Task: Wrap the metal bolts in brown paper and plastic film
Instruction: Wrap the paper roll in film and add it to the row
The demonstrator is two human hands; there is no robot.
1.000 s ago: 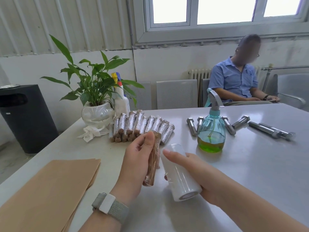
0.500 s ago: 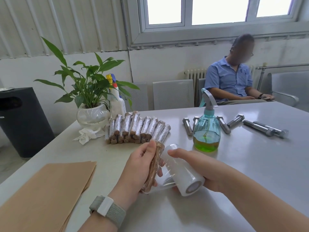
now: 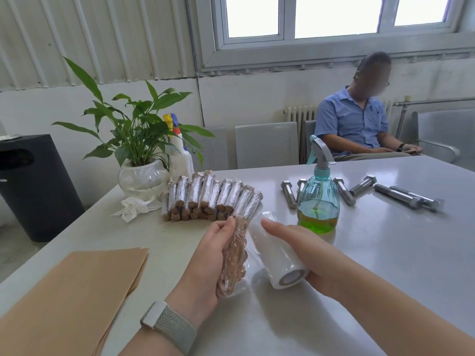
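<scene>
My left hand (image 3: 208, 263) grips a paper-wrapped bolt (image 3: 235, 255), held nearly upright above the table with clear film lying over it. My right hand (image 3: 303, 249) holds the white roll of plastic film (image 3: 276, 255) just to the bolt's right, thumb along its top. A strip of film runs from the roll to the bolt. Behind them lies a stack of several wrapped bolts (image 3: 208, 199). Several bare metal bolts (image 3: 397, 197) lie at the back right. A pile of brown paper sheets (image 3: 69, 299) sits at the front left.
A teal spray bottle (image 3: 318, 201) with green liquid stands just behind my right hand. A potted plant (image 3: 140, 176), a white spray bottle (image 3: 180, 158) and a crumpled tissue (image 3: 133, 208) sit at the back left. A person (image 3: 357, 122) sits beyond the grey table (image 3: 385, 253). A black bin (image 3: 30, 183) stands left.
The roll has swung round the bolt and film now covers the bolt's near side. My left hand has turned the bolt slightly while keeping its grip.
</scene>
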